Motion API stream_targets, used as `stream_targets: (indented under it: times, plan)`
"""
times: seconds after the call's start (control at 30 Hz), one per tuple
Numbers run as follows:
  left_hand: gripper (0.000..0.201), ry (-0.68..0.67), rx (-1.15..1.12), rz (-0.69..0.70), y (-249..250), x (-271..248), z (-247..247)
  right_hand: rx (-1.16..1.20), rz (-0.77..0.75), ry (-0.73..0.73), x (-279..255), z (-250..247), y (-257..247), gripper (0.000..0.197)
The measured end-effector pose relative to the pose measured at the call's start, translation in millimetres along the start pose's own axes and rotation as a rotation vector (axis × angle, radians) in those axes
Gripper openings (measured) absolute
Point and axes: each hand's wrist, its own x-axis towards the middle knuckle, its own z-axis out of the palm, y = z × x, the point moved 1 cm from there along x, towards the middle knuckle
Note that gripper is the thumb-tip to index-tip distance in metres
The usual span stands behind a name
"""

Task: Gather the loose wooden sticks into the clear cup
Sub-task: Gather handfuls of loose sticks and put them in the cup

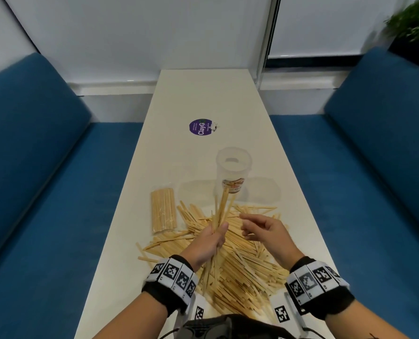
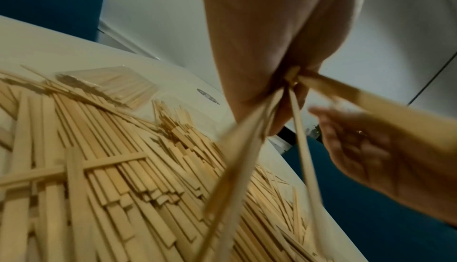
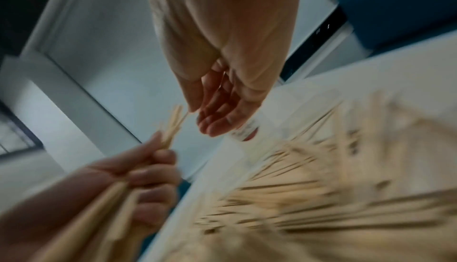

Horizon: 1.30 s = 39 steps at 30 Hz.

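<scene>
A big pile of loose wooden sticks (image 1: pixel 242 263) (image 2: pixel 103 178) (image 3: pixel 346 188) covers the near half of the white table (image 1: pixel 203 99). My left hand (image 1: pixel 212 241) (image 2: pixel 277 55) (image 3: pixel 138 170) grips a bunch of sticks (image 1: pixel 219 214) (image 2: pixel 237 168) (image 3: pixel 170 127), raised above the pile and pointing toward the clear cup (image 1: pixel 233 168). The cup stands upright beyond the pile with a label low on its wall. My right hand (image 1: pixel 260 228) (image 2: pixel 366 149) (image 3: pixel 220 98) hovers just right of the bunch, fingers loosely curled, holding nothing.
A wrapped pack of sticks (image 1: pixel 163 210) (image 2: pixel 111 86) lies left of the pile. A purple round sticker (image 1: pixel 201 126) marks the table farther back. Blue benches (image 1: pixel 44 192) run along both sides, and a plant (image 1: pixel 414 23) stands at the far right.
</scene>
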Motion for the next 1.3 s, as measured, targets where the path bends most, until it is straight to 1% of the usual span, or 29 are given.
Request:
stream_targets:
  times: [0.03,0.1,0.17,0.2,0.27,0.3,0.37,0.47,0.57,0.67,0.77,0.8,0.87,0.93,1.0,1.2,1.3]
  plan:
    - [0.027,0.002,0.009,-0.002,-0.5,0.3,-0.1,-0.129,-0.011,0.031,-0.7,-11.7,5.0,0.018]
    - [0.031,0.014,0.004,-0.024,-1.6,2.1,-0.9,-0.53,-0.021,0.04,-3.5,-37.4,16.8,0.016]
    - [0.033,0.031,-0.024,-0.055,-3.0,3.4,-1.3,-0.954,0.031,-0.07,-8.8,-61.1,32.1,0.028]
    - [0.033,0.036,-0.04,-0.071,-3.2,3.3,-0.6,-1.099,0.072,-0.142,-12.1,-71.4,41.6,0.037]
    - [0.033,0.038,-0.1,-0.099,-4.4,3.2,3.0,-1.218,0.151,-0.245,-20.9,-86.7,59.1,0.057]
    - [0.033,0.035,-0.144,-0.105,-5.5,2.6,3.6,-1.239,0.149,-0.273,-24.0,-89.2,65.3,0.063]
    - [0.034,0.026,-0.188,-0.124,-6.9,2.9,6.4,-1.252,0.089,-0.266,-29.7,-91.5,72.6,0.061]
    - [0.03,0.039,-0.222,-0.153,-7.9,3.4,7.7,-1.275,-0.001,-0.204,-35.4,-91.3,73.0,0.045]
    - [0.027,0.051,-0.238,-0.16,-8.0,4.1,6.9,-1.307,-0.054,-0.194,-39.8,-89.1,71.7,0.033]
    - [0.028,0.047,-0.24,-0.159,-8.0,3.2,5.7,-1.283,-0.022,-0.178,-39.7,-85.6,70.3,0.022]
    - [0.028,0.054,-0.233,-0.149,-8.2,2.5,4.2,-1.245,0.064,-0.161,-37.3,-82.6,62.0,0.006]
    - [0.028,0.056,-0.234,-0.148,-8.3,2.8,3.4,-1.225,0.089,-0.158,-37.0,-82.3,58.0,0.004]
    - [0.028,0.059,-0.243,-0.15,-8.6,3.9,2.1,-1.209,0.108,-0.159,-36.8,-83.3,47.1,0.007]
    - [0.027,0.063,-0.256,-0.156,-8.8,4.1,0.7,-1.199,0.094,-0.142,-35.8,-87.0,32.8,0.014]
    - [0.025,0.062,-0.266,-0.159,-8.4,3.2,-0.1,-1.19,0.073,-0.115,-34.6,-91.9,16.6,0.015]
    - [0.018,0.055,-0.238,-0.147,-2.1,0.6,3.8,-1.243,0.066,-0.034,-37.1,-103.8,-35.3,0.014]
    - [0.016,0.055,-0.217,-0.147,-0.5,0.9,4.8,-1.176,0.056,0.032,-42.0,-102.4,-56.9,0.01]
